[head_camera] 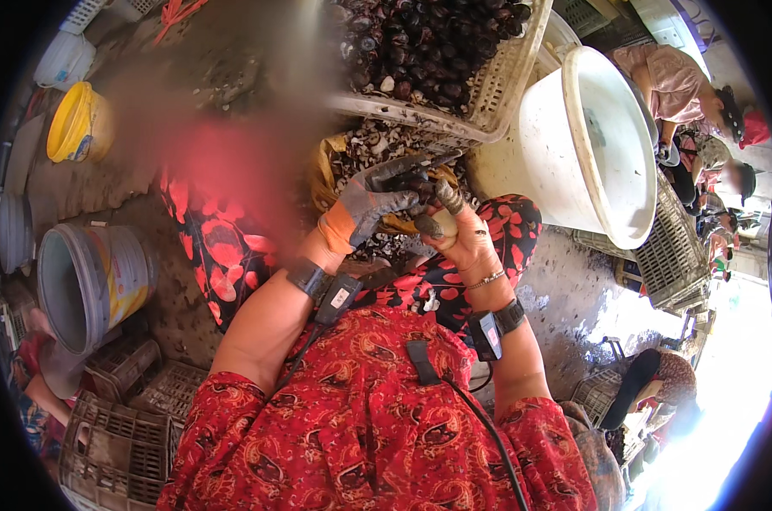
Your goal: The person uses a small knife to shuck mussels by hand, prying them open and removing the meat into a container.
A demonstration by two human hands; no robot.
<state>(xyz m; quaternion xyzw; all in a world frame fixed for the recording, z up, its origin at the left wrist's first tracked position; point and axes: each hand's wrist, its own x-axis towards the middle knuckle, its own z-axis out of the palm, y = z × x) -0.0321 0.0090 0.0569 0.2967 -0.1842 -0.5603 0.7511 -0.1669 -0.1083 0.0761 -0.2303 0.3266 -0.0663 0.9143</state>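
My left hand [370,204], in a grey and orange glove, is curled around a dark shellfish [419,186] in front of my knees. A dark, narrow tip points to the right from between its fingers; what it belongs to I cannot tell. My right hand [464,233], with worn finger covers on the thumb and a finger, meets the left one at the shellfish and has a pale, rounded piece [447,227] against its palm. Below both hands lie shell bits [376,144] in a yellow bag [324,169]. Beyond stands a plastic crate [501,83] heaped with dark shellfish [418,48].
A large white tub [552,160] stands at the right, close to the crate. At the left are a grey bucket [73,287], a yellow bucket [79,121] and stacked crates [117,441]. Several people sit or bend at the right; another person's arm shows at the lower left.
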